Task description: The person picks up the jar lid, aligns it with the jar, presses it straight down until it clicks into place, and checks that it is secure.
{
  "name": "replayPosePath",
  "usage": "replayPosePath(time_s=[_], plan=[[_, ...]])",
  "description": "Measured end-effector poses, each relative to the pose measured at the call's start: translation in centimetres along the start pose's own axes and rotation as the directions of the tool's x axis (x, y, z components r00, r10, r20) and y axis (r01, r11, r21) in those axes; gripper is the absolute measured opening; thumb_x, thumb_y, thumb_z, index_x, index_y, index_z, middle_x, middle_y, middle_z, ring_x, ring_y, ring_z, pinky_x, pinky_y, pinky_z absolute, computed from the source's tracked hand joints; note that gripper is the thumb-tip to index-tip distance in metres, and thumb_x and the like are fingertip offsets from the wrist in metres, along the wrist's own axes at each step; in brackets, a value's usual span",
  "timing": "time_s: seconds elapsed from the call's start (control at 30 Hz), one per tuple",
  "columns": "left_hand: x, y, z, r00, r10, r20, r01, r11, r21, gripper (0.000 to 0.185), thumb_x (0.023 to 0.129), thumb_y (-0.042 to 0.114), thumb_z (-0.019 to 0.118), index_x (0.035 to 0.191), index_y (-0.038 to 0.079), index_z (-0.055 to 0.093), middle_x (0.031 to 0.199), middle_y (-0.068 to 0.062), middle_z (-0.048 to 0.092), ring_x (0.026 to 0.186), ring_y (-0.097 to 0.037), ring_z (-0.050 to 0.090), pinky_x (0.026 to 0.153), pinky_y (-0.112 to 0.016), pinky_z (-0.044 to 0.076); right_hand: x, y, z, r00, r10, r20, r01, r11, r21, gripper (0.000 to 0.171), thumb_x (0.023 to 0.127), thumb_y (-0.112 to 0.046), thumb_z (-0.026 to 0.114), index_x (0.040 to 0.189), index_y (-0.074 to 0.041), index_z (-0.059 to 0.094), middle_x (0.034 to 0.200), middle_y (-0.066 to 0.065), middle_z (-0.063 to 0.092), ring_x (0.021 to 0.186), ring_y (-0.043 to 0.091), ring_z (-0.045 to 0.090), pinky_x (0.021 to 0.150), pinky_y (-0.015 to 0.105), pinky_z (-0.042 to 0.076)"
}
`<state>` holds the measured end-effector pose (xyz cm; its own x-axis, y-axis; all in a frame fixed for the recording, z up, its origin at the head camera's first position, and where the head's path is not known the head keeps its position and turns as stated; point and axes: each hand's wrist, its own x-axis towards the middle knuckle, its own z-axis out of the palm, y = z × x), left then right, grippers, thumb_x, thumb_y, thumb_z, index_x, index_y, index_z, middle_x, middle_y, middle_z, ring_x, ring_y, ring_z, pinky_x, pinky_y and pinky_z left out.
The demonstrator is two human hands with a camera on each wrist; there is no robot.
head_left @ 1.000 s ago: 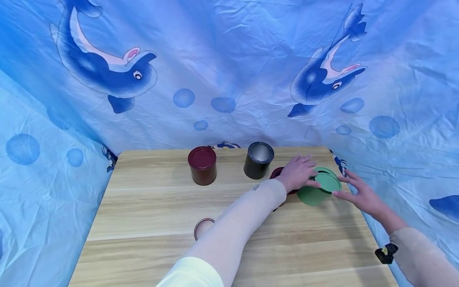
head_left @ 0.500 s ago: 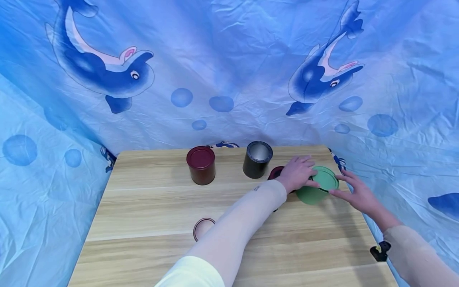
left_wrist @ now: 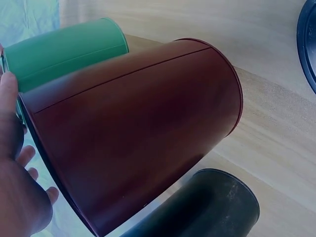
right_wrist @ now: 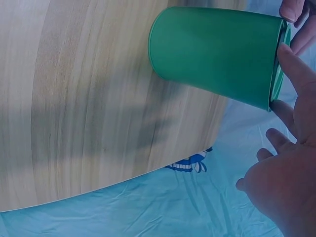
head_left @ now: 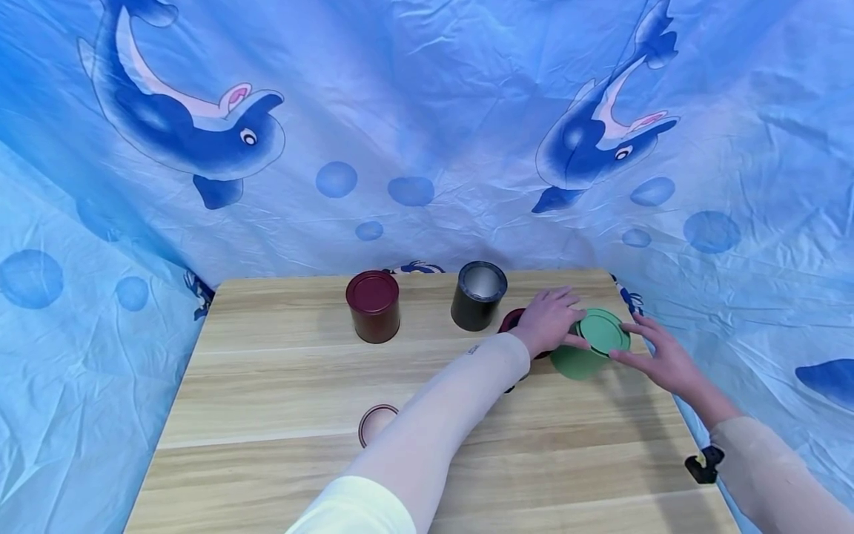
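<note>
At the table's right side stands a green canister [head_left: 577, 363], its round green lid [head_left: 603, 331] lying over the top. My left hand [head_left: 550, 324] holds the lid's left edge with thumb and index finger. Opposite it, my right hand [head_left: 667, 360] pinches the right edge between thumb and index finger, the other fingers loose. A thin dark gap shows between lid [right_wrist: 280, 74] and canister [right_wrist: 215, 54] in the right wrist view. Below my left hand is a maroon canister [left_wrist: 138, 128], mostly hidden by that hand in the head view.
A lidded maroon canister [head_left: 373, 310] and a black canister [head_left: 477, 305] stand along the back of the wooden table [head_left: 280, 386]. A round maroon-rimmed lid [head_left: 375, 423] lies partly behind my left forearm. A dark round rim [left_wrist: 307, 44] shows in the left wrist view.
The green lid was tilted and offset to the right over the canister; it has come down and left onto the top. Both hands stay at its edges.
</note>
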<state>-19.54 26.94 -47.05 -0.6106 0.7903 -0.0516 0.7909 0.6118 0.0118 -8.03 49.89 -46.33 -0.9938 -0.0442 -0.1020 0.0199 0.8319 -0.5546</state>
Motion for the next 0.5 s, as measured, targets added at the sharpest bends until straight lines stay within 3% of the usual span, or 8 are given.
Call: replayPosePath(time_s=[0.27, 0.5], plan=[[0.28, -0.12, -0.20, 1.000, -0.022, 0.002, 0.022, 0.998, -0.058, 0.074, 0.094, 0.084, 0.050, 0.156, 0.044, 0.054, 0.171, 0.015, 0.037, 0.164, -0.014, 0.019, 0.131, -0.039, 0.024, 0.16, 0.10, -0.01, 1.000, 0.001, -0.008, -0.001, 1.000, 0.007, 0.074, 0.099, -0.034, 0.079, 0.152, 0.010, 0.049, 0.169, 0.037, 0.019, 0.150, 0.067, 0.019, 0.104, 0.086, 0.029], [0.35, 0.06, -0.18, 0.999, -0.015, -0.039, 0.013, 0.999, -0.052, 0.068, 0.094, 0.082, 0.053, 0.150, 0.044, 0.062, 0.167, 0.014, 0.043, 0.161, -0.015, 0.026, 0.129, -0.038, 0.028, 0.21, 0.13, 0.00, 1.000, 0.029, 0.004, -0.029, 1.000, 0.007, 0.076, 0.102, -0.037, 0.075, 0.154, 0.009, 0.047, 0.171, 0.036, 0.019, 0.151, 0.067, 0.018, 0.105, 0.085, 0.029]])
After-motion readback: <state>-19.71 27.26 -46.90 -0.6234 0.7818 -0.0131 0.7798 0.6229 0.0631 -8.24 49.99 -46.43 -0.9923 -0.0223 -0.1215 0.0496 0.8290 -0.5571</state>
